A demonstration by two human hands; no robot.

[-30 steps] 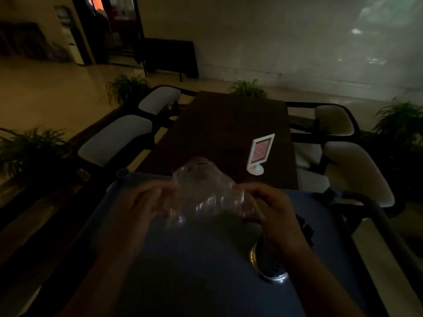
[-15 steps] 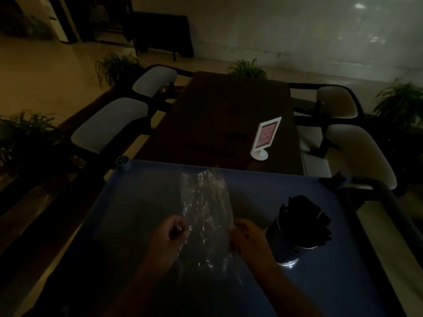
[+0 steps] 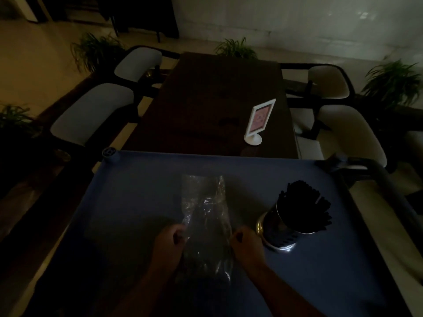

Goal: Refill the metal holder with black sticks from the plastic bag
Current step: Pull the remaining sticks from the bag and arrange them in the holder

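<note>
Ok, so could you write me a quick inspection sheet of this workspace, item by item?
Surface: blue surface, dimly lit, with a raised rim.
Job's things: clear plastic bag lies flat at mid-surface, contents too dim to tell; metal holder stands to its right, packed with black sticks.
Clutter: nothing seen.
Grippers (hands): left hand and right hand each grip a side edge of the bag.
Cables: nothing seen.
Surroundings: dark table beyond, bearing a white sign stand; pale-seated chairs on both sides; potted plants around.
</note>
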